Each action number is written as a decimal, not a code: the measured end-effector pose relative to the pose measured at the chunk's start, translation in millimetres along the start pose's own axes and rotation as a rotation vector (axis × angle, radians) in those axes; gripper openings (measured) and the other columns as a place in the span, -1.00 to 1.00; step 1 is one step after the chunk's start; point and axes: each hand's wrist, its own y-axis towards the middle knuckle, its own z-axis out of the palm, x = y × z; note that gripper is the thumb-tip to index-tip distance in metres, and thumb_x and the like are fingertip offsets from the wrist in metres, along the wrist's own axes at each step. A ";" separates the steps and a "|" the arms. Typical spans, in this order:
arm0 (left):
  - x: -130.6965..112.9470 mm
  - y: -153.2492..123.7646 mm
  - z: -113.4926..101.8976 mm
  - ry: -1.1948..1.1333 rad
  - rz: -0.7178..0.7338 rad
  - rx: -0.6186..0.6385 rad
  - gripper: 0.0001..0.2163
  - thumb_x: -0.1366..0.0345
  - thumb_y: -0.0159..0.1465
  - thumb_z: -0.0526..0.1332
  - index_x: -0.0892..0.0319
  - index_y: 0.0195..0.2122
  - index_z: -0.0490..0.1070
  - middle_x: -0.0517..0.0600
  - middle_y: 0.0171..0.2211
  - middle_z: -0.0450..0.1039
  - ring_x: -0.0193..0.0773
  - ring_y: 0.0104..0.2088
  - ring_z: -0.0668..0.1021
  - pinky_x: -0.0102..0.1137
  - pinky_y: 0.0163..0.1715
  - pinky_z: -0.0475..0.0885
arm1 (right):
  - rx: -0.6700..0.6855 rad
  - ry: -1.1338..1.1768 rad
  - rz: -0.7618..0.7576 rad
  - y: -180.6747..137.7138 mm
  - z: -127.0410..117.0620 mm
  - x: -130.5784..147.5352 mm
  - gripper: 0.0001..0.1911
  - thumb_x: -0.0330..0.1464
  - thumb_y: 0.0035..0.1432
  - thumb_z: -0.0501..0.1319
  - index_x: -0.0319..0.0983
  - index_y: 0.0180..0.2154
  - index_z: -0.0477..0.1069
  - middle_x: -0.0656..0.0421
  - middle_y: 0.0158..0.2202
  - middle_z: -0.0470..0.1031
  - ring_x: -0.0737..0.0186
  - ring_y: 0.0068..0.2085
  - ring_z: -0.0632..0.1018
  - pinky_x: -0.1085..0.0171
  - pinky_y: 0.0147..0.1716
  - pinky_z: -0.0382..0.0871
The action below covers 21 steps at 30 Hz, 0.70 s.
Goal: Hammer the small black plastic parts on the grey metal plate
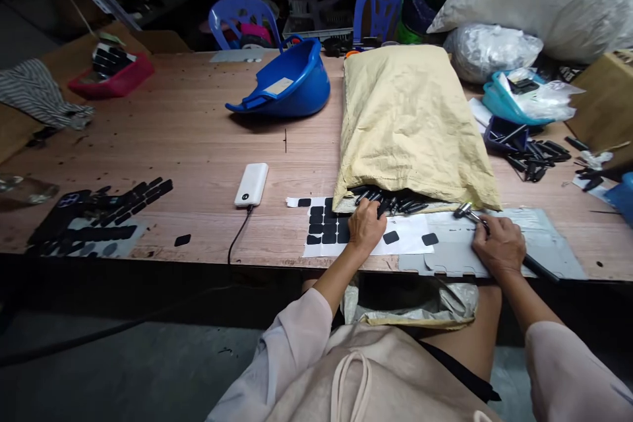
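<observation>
My left hand (366,227) is at the mouth of a large yellowish sack (410,119), its fingers curled round a black pen-like piece (382,208). More black pen-like pieces (408,203) spill from the opening. Under that hand lies a white sheet (366,249) bearing rows of black rounded-square stickers (329,229). To the right, my right hand (500,244) is closed on a small hammer (541,268). The metal hammer head points up and left, above a grey flat sheet (445,254) at the table edge. Part of the hammer handle is hidden by my fingers.
A white power bank (251,184) with a cable lies left of the sheet. Farther back sits a blue basin (297,82). On the right are loose black pieces (537,158) and a turquoise basket (514,102). An open sack (415,313) hangs below the table edge.
</observation>
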 end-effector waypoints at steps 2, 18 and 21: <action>1.8 -6.2 -6.1 -0.001 0.049 -0.062 -0.84 0.39 0.28 0.32 0.12 -0.12 0.56 0.08 -0.08 0.51 -0.06 -0.04 0.56 -0.26 -0.07 0.49 | 0.008 -0.016 0.010 -0.5 -0.5 0.9 -0.67 -0.25 0.27 0.11 -0.24 -0.09 0.56 0.02 -0.24 0.42 0.12 -0.22 0.31 0.16 -0.22 0.14; -5.1 -42.5 39.9 -0.151 0.438 0.238 -0.84 0.27 0.26 0.40 0.11 -0.13 0.59 0.03 -0.18 0.55 -0.09 -0.09 0.51 -0.23 0.02 0.40 | 0.004 0.023 0.070 -9.2 -13.2 9.0 -0.69 -0.23 0.34 0.11 -0.24 -0.12 0.56 0.00 -0.20 0.51 0.08 -0.19 0.40 0.15 -0.22 0.16; -4.4 -41.6 39.6 -0.181 0.420 0.241 -0.87 0.29 0.25 0.40 0.09 -0.17 0.59 0.01 -0.20 0.54 -0.11 -0.09 0.50 -0.23 0.01 0.39 | -0.032 0.197 0.078 -29.7 -28.7 27.4 -0.67 -0.20 0.39 0.07 -0.22 -0.08 0.54 0.01 -0.17 0.53 0.09 -0.16 0.48 0.17 -0.22 0.27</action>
